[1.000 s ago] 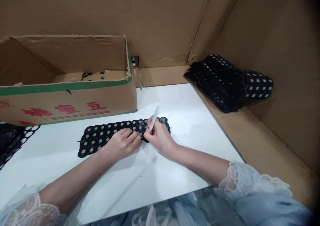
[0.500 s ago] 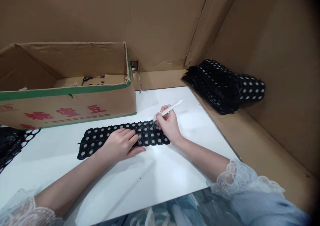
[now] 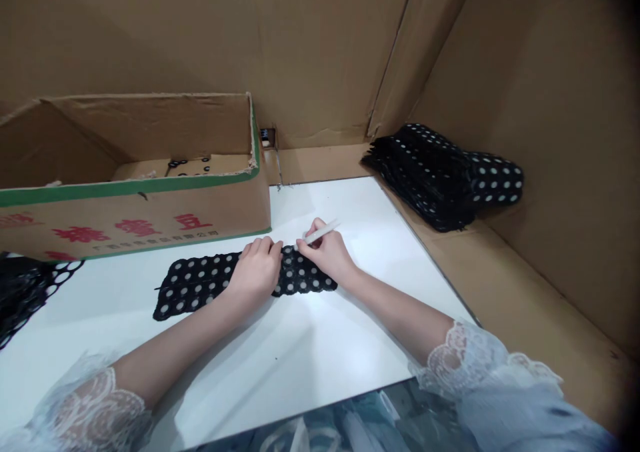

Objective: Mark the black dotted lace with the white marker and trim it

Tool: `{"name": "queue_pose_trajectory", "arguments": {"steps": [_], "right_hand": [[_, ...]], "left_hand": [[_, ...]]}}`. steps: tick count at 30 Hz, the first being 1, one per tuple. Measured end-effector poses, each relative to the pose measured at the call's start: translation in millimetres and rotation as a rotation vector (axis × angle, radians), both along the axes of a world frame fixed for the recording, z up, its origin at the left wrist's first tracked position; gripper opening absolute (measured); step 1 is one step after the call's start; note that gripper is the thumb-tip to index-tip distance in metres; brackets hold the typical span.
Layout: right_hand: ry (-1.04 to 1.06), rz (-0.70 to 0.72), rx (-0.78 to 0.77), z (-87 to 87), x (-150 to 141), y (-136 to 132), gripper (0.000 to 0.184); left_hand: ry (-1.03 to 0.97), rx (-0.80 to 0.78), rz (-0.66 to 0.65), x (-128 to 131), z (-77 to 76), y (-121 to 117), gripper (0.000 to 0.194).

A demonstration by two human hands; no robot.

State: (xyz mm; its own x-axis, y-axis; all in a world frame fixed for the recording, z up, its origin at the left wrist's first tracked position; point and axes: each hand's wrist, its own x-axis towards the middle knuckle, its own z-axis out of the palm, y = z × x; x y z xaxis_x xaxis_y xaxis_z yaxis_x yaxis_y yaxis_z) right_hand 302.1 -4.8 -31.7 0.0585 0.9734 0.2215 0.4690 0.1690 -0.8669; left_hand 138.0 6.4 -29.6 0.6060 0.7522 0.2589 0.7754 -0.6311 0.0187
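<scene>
Tabletop (image 3: pixel 310 359), cardboard walls (image 3: pixel 320 59) — right hand (image 3: pixel 330 255) tight on white stick (image 3: pixel 321 232), left hand (image 3: pixel 256 272) on dotted mat (image 3: pixel 193 281) — grip unclear

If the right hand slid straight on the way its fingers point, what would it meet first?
Probably the left hand, just ahead over the black dotted strip; whether the right hand already touches that strip is unclear.

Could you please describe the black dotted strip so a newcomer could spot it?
On the white tabletop, before the red-lettered cardboard box, find the left hand and right hand. Under them lies the black strip, flat, unlike the heaped dotted stack.
</scene>
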Motion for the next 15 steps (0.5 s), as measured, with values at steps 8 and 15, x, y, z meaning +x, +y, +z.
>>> {"name": "queue_pose_trajectory", "arguments": {"steps": [8, 15], "right_hand": [[0.019, 0.059, -0.037, -3.5, 7, 6, 0.014], [0.030, 0.184, -0.054, 3.4, 10, 6, 0.020]], "left_hand": [[-0.214, -0.076, 0.007, -5, -7.9, 6, 0.020], [-0.451, -0.449, 0.063, -9, -3.2, 15, 0.011]]}}
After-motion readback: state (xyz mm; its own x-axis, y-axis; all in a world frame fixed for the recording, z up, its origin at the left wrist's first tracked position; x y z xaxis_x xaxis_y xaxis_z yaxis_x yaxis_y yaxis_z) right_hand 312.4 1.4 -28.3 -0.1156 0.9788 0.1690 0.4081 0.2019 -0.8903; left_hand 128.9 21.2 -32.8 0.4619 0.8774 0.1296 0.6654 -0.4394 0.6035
